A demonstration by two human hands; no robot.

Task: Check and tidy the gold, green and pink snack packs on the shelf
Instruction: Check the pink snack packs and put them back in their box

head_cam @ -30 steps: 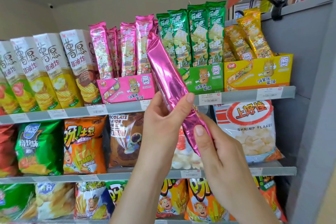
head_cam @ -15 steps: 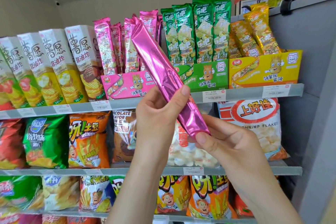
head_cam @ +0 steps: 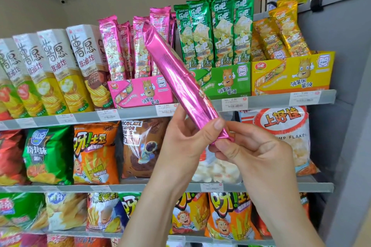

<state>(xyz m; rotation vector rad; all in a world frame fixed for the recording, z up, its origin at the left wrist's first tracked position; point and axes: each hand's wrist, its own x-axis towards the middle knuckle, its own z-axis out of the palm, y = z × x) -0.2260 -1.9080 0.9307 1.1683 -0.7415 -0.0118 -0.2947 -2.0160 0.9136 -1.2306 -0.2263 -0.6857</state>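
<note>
A long shiny pink snack pack (head_cam: 176,78) is held tilted in front of the top shelf, its plain back facing me and its top end leaning left. My left hand (head_cam: 186,142) grips its lower part from the left. My right hand (head_cam: 251,152) pinches its bottom end. Behind it stand more pink packs (head_cam: 124,50) in a pink display box (head_cam: 140,90), green packs (head_cam: 212,30) in a green box (head_cam: 226,80), and gold packs (head_cam: 281,32) in a yellow box (head_cam: 291,74).
Tall white and yellow chip boxes (head_cam: 60,70) fill the top shelf's left. The grey shelf rail (head_cam: 267,100) carries price tags. Chip bags (head_cam: 94,152) and a shrimp flakes bag (head_cam: 281,126) sit on lower shelves. A grey side panel (head_cam: 341,86) bounds the right.
The held pink pack's top end has swung leftward and its tilt has grown. My right hand has slid down from the pack's side to pinch its bottom end.
</note>
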